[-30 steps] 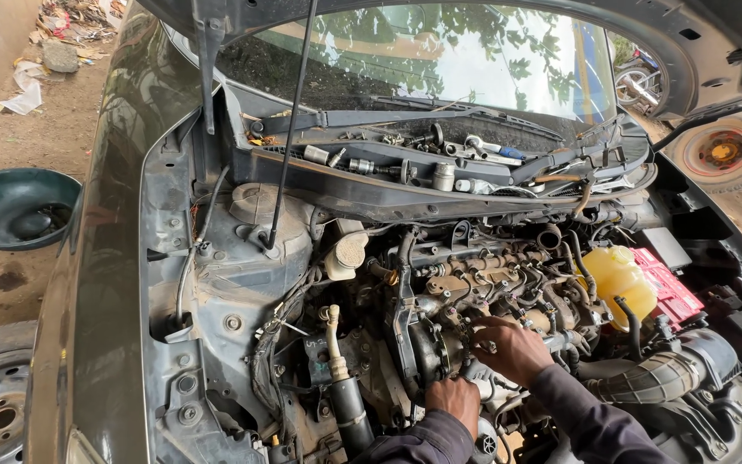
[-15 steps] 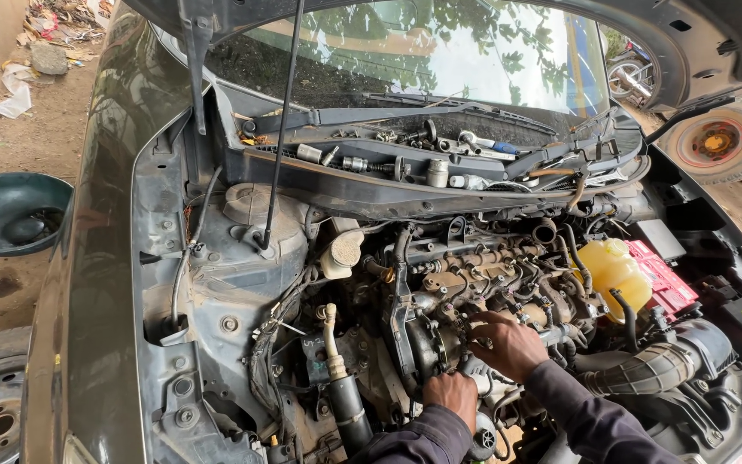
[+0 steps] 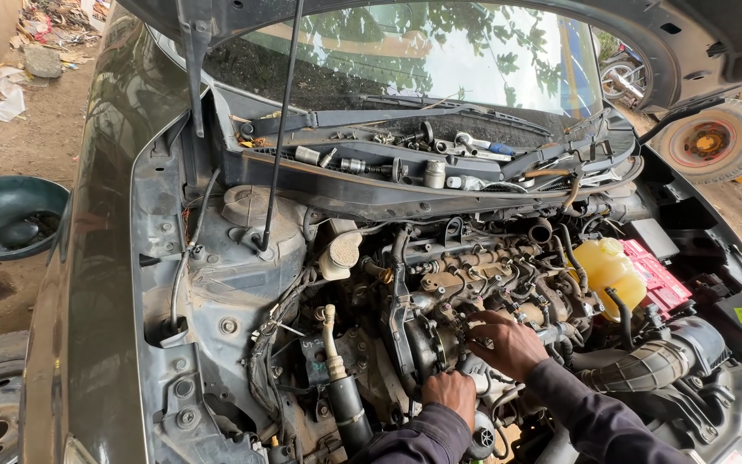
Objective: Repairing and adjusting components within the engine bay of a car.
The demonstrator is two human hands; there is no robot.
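Both hands are kept low in the engine bay, hardly shifted: the right hand (image 3: 508, 344) with fingers curled on the engine (image 3: 474, 283) fittings (grip unclear), the left hand (image 3: 450, 393) closed below.

both hands (image 3: 508, 344) on the engine (image 3: 474, 275), perhaps gripping a small part

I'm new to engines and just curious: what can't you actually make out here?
Head view only:
- Left hand: fingers curl down out of sight; any held tool hidden.
- Right hand: fingertips buried among engine hoses.
- Green basin: cut off by left edge.
- Cowl tools: too small to identify.
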